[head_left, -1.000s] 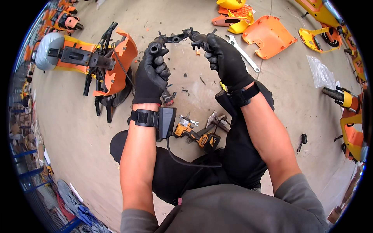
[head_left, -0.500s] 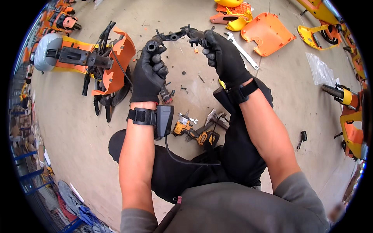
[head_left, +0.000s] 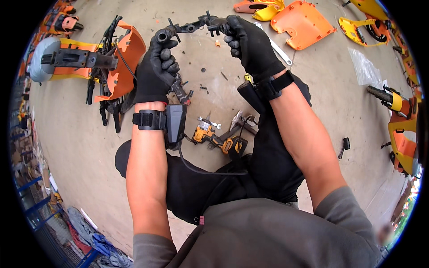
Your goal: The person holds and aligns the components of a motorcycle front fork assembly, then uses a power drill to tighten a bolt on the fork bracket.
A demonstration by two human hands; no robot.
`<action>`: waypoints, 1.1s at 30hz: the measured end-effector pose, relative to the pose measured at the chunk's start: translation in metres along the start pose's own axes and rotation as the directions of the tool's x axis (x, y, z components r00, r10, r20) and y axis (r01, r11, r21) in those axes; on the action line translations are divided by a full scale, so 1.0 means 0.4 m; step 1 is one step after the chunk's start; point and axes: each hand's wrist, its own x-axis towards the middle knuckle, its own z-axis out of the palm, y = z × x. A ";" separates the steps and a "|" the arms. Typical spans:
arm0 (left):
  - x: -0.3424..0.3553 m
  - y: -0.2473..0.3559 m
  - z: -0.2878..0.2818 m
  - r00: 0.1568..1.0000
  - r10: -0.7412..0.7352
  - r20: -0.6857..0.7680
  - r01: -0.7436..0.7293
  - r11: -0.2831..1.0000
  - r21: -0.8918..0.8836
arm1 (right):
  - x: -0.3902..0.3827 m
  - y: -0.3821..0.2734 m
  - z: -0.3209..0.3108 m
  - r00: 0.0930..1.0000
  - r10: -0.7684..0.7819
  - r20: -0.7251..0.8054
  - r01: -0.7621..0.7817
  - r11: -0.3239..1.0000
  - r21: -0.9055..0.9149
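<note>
Both gloved hands grip a black metal bracket (head_left: 191, 27), which spans the gap between them. It has round tube-like ends and several thin studs sticking out. My left hand (head_left: 156, 73) is closed around the left end, where the hollow mouth of a tube faces me. My right hand (head_left: 255, 48) wraps the opposite end, its thumb on top and its fingers curled; the glove hides part of the metal there. A dark tool with a red end (head_left: 181, 93) lies on the floor beside my left wrist.
A yellow-black power driver (head_left: 204, 132) and a small wrench (head_left: 214, 125) lie before my knees. Behind my right hand rests an adjustable wrench (head_left: 282, 52). An orange panel (head_left: 304, 24) lies far right; a partly dismantled orange scooter (head_left: 80, 60) is left. Small bolts dot the floor.
The whole view has shifted, so the floor things appear farther up and left. My hands and the bracket also appear higher and more left; both grips stay closed.
</note>
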 end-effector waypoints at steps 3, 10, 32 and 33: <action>0.002 -0.003 -0.004 1.000 0.022 -0.006 -0.022 1.000 0.013 | 0.003 0.006 -0.001 1.000 0.019 -0.021 -0.019 0.999 0.027; 0.018 -0.005 -0.044 0.996 0.084 0.009 -0.084 0.996 0.025 | -0.003 -0.004 0.009 0.999 0.037 -0.029 -0.036 0.999 0.007; 0.032 0.018 -0.053 0.971 0.062 0.233 -0.036 0.993 -0.112 | -0.008 -0.002 0.020 0.979 -0.189 0.078 0.188 0.982 0.028; 0.045 0.012 -0.049 0.980 0.063 0.191 -0.043 0.993 -0.108 | -0.005 -0.001 0.010 0.967 -0.234 0.099 0.234 0.972 0.015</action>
